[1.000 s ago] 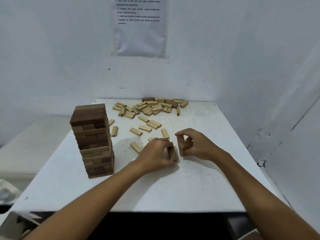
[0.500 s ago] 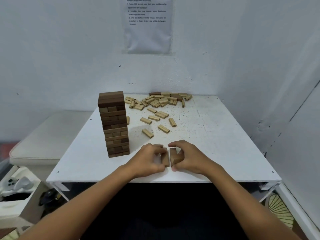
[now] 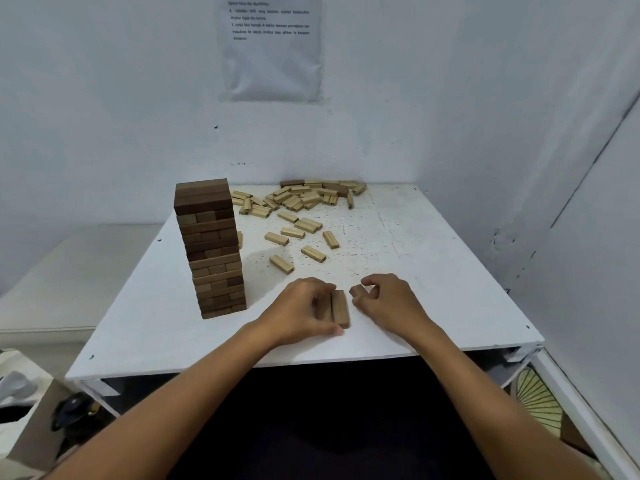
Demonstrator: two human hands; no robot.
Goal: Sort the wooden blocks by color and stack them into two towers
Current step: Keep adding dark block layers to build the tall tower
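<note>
I see my left hand point(image 3: 299, 311) gripping two brown blocks point(image 3: 334, 308) right of the tower point(image 3: 211, 247); my right hand point(image 3: 384, 301) is loosely curled, empty.

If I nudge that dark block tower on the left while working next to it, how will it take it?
Probably badly. The dark tower is tall and narrow, so a high push would likely tip it. Its layers look loosely stacked, with slightly uneven edges, so blocks may slide rather than move together. The left hand works close to its base; keep movements low and slow.
</note>
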